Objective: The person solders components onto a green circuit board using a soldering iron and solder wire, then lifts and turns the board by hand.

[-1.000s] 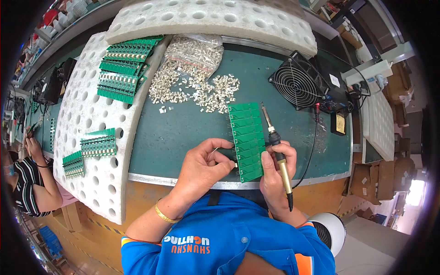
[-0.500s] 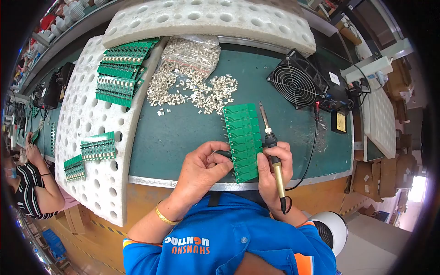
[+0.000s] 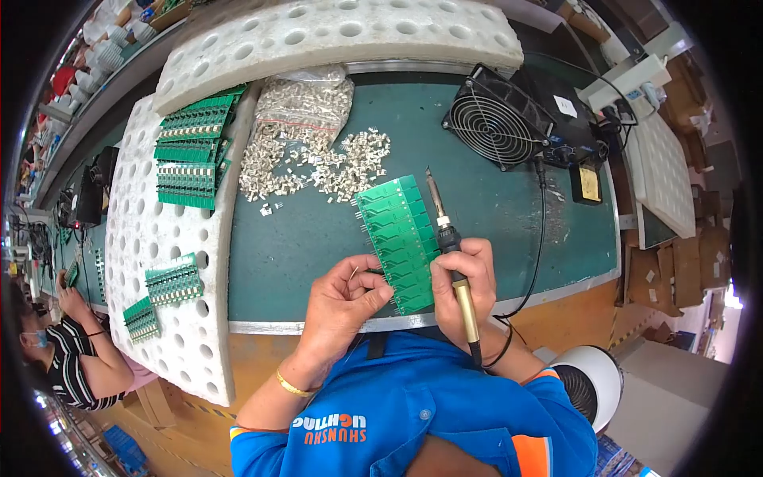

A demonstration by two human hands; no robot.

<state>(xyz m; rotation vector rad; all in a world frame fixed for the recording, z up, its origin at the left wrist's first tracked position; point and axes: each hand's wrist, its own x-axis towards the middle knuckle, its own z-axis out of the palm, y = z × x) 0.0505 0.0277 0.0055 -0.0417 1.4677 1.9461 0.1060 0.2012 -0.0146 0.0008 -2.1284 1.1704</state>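
Note:
A green circuit board panel hangs tilted over the table's front edge, thin pins along its left side. My left hand is closed at the panel's lower left edge, fingers partly hidden behind it. A short piece of thin wire shows between those fingers. My right hand is wrapped round a soldering iron, its tip pointing up and away, beside the panel. The right thumb touches the panel's right edge. Beyond the panel lies a heap of small white connectors, next to a plastic bag full of them.
Foam boards with holes stand left and at the back; the left one carries several circuit boards. A black fan and a sponge holder are at right. The iron's cord loops across the table. A co-worker sits at far left.
The view has shifted slightly. The panel and the soldering iron now lean further left at the top. Both hands keep their hold.

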